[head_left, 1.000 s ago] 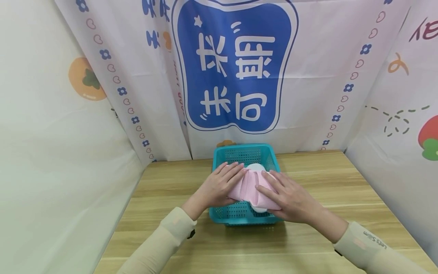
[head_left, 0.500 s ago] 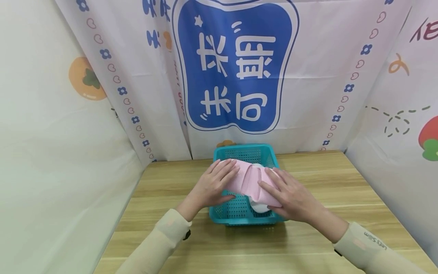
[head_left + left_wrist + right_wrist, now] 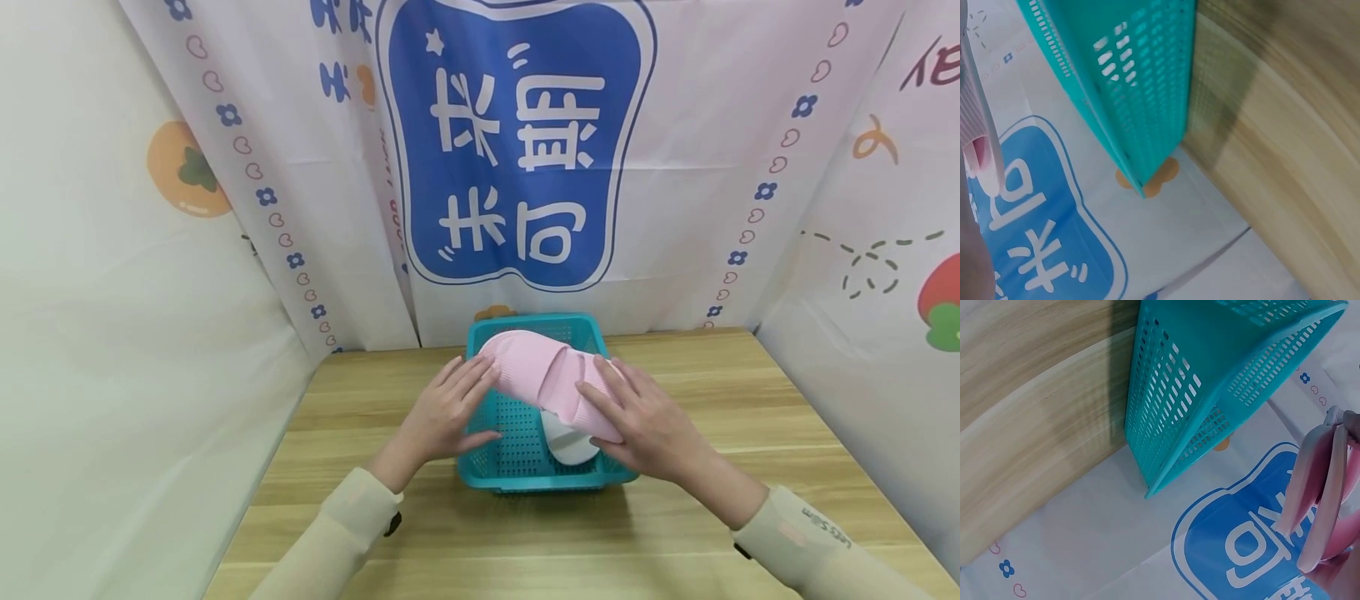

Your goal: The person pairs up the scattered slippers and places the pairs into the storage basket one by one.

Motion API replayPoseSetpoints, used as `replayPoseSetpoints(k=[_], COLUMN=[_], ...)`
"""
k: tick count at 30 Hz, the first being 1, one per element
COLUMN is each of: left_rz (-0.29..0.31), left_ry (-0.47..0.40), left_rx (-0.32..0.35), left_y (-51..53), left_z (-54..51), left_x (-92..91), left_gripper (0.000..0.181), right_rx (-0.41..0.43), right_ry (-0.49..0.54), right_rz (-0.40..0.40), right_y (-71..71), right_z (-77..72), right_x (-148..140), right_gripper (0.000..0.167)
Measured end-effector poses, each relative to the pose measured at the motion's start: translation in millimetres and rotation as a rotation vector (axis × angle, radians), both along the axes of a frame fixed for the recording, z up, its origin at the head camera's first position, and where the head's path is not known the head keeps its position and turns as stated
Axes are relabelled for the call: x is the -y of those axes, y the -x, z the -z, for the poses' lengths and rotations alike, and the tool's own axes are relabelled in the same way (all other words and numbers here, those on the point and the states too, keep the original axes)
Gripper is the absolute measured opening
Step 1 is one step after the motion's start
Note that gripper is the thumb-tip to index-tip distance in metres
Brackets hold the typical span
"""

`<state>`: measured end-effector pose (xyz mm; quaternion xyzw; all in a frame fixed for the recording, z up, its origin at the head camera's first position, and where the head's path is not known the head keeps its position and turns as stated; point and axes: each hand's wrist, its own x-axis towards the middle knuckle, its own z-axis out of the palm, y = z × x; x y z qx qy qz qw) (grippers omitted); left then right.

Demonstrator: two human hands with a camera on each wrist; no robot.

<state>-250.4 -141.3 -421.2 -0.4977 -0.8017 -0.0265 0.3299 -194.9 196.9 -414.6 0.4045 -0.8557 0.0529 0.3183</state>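
A pair of pink ribbed slippers (image 3: 525, 367) is held above the turquoise basket (image 3: 513, 479), toe ends pointing apart and openings meeting near the middle. My right hand (image 3: 648, 425) grips their right end, fingers on top and thumb below. At the left end, the fingertips of my left hand (image 3: 442, 412) touch the edge, fingers fairly straight and thumb spread away. Two pale soles of the slippers (image 3: 1322, 494) show side by side in the right wrist view. Partly hidden under them, a white rounded item (image 3: 568, 442) lies in the basket.
The basket has perforated walls and stands on a wood-grain table (image 3: 390, 508), close to the printed cloth (image 3: 517, 150) at the back. White cloth walls rise on the left and right.
The slippers' left end has risen and swung away from me, tilting the pair. My left hand has slid left toward its edge; my right hand keeps its grip. More of the white item shows.
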Motion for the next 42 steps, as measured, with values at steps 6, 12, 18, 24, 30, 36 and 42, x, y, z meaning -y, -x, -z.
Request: replayPoseSetpoints(k=[6,12,18,24,30,36,42], left_rz=[-0.031,-0.070,-0.150,-0.215,-0.254,-0.275,-0.283], left_ry=[-0.011,0.011,0.046,0.115,0.152,0.170,0.180], left_rx=[0.014,0.063,0.193,0.309,0.405,0.441,0.466], left_y=[-3.4,-5.8,-9.5,-11.4,-10.7,-10.4,-10.3], left_z=[8.8,20.2,30.5,38.6,47.0,53.9,58.6], left_x=[11.8,21.0,27.7,33.4,37.5,40.9,42.6], left_gripper=[0.095,0.095,0.098,0.093,0.091,0.088,0.086], right_rx=[0.016,0.033,0.042,0.094,0.142,0.157,0.194], right_ry=[0.032,0.051,0.040,0.043,0.039,0.044,0.051], right_rz=[0.028,0.061,0.097,0.161,0.218,0.245,0.273], right_y=[2.3,5.4,7.8,8.6,9.8,12.4,14.7], right_z=[-0.5,1.5,1.8,2.4,3.2,5.4,6.0], right_x=[0,2,6,10,15,21,26], right_gripper=[0.088,0.088,0.086,0.084,0.085,0.087,0.087])
